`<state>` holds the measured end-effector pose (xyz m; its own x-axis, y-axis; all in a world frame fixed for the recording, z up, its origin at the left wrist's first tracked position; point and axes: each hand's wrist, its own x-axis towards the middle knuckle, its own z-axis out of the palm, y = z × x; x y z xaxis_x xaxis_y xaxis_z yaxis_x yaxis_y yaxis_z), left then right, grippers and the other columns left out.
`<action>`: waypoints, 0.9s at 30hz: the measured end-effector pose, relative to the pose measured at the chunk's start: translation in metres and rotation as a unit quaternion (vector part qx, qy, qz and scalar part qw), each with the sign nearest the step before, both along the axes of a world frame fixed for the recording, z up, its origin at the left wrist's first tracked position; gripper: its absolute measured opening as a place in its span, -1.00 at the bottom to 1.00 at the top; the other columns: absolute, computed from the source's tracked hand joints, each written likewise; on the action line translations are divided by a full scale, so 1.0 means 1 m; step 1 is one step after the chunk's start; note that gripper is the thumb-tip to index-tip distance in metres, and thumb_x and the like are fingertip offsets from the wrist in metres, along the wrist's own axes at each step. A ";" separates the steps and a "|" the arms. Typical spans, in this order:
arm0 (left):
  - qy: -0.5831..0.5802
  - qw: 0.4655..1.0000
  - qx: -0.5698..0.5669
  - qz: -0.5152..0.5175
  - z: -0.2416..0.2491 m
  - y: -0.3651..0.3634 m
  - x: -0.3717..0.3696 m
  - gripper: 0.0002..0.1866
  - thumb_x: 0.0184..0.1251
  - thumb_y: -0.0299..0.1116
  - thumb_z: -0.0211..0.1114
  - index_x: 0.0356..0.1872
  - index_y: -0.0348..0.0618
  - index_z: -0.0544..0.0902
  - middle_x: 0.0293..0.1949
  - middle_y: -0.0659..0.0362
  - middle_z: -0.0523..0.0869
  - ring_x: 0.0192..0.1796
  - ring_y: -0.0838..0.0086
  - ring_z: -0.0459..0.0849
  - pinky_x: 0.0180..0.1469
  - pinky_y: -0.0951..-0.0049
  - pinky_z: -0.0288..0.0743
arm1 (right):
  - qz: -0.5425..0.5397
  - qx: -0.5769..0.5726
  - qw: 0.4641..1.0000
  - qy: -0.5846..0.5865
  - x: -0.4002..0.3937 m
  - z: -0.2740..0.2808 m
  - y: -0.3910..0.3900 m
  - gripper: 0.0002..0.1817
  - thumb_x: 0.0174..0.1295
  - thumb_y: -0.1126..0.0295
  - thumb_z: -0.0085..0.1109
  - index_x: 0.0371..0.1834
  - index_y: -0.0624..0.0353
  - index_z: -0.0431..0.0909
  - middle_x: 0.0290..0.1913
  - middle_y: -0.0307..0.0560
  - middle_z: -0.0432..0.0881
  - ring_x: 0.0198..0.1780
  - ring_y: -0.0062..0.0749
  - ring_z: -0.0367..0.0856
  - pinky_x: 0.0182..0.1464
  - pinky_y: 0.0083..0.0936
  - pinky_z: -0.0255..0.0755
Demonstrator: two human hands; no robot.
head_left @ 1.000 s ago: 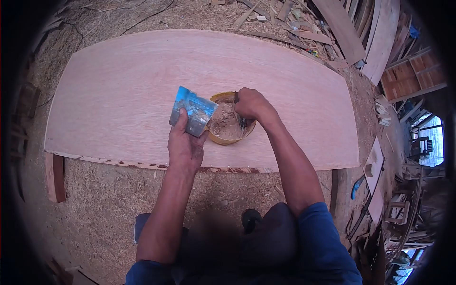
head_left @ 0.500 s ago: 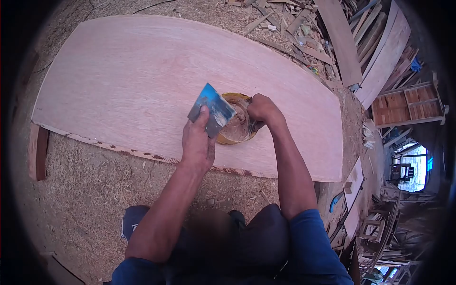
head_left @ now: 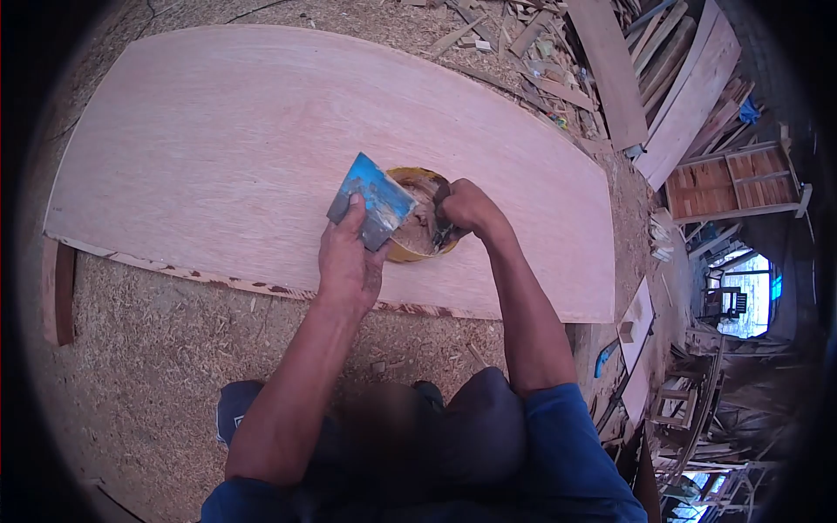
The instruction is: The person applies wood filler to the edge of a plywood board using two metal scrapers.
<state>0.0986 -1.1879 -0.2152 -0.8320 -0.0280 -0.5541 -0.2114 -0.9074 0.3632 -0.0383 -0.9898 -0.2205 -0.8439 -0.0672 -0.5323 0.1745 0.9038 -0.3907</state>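
Note:
My left hand (head_left: 345, 266) grips a flat blue putty spreader (head_left: 373, 199), smeared with grey and pale filler, its thumb lying across the face. Just right of it a round yellow tub (head_left: 410, 255) sits on the pale wooden panel (head_left: 218, 148), holding brownish paste (head_left: 411, 234). Over the tub's right rim, my right hand (head_left: 475, 209) is closed around a dark-bladed putty knife (head_left: 442, 193), which reaches into the tub. Its handle is hidden in the fist. The spreader overlaps the tub's left edge from my viewpoint.
A wooden leg (head_left: 59, 292) supports the panel's left end. Wood shavings (head_left: 174, 366) cover the ground. Offcuts and long boards (head_left: 610, 78) are heaped at the upper right, near a slatted wooden frame (head_left: 737, 181). A blue-handled tool (head_left: 603, 357) lies at the right.
The whole view has shifted slightly, so the panel, tub and hands appear a little further left. Both hands keep their holds, and the right hand remains at the tub's right rim.

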 end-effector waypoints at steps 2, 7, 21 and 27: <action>0.003 1.000 0.006 0.000 -0.001 0.000 0.001 -0.44 0.63 -0.07 0.24 0.45 -0.13 0.36 0.27 0.08 0.64 0.31 0.26 0.66 0.46 -0.07 0.47 | -0.002 -0.047 0.999 0.005 0.002 -0.004 0.003 -0.76 0.14 0.50 0.21 -0.26 0.53 0.71 -0.37 0.16 0.77 -0.40 -0.10 0.83 -0.43 -0.26 0.74; -0.005 0.998 -0.058 -0.005 -0.009 -0.008 -0.002 -0.43 0.62 -0.02 0.25 0.45 -0.08 0.39 0.29 0.12 0.63 0.35 0.28 0.61 0.48 -0.06 0.39 | -0.045 -0.021 0.999 -0.003 0.004 0.042 -0.014 -0.76 0.16 0.54 0.16 -0.24 0.57 0.70 -0.36 0.25 0.77 -0.41 -0.06 0.84 -0.45 -0.22 0.76; 0.012 0.994 -0.096 -0.056 0.005 -0.018 -0.009 -0.43 0.57 0.11 0.26 0.42 0.05 0.45 0.26 0.18 0.65 0.33 0.31 0.61 0.36 -0.25 0.40 | 0.132 0.170 0.976 -0.021 -0.014 -0.001 -0.055 -0.71 0.28 0.43 0.19 -0.13 0.46 0.76 -0.19 0.25 0.82 -0.34 -0.01 0.86 -0.27 -0.22 0.75; 0.031 0.996 -0.069 -0.051 0.012 -0.018 -0.007 -0.43 0.57 0.09 0.27 0.40 -0.01 0.45 0.26 0.13 0.66 0.31 0.27 0.65 0.31 -0.26 0.48 | -0.011 0.047 0.993 -0.109 -0.020 0.010 -0.035 -0.77 0.20 0.52 0.17 -0.29 0.58 0.69 -0.35 0.25 0.78 -0.46 -0.08 0.83 -0.44 -0.28 0.72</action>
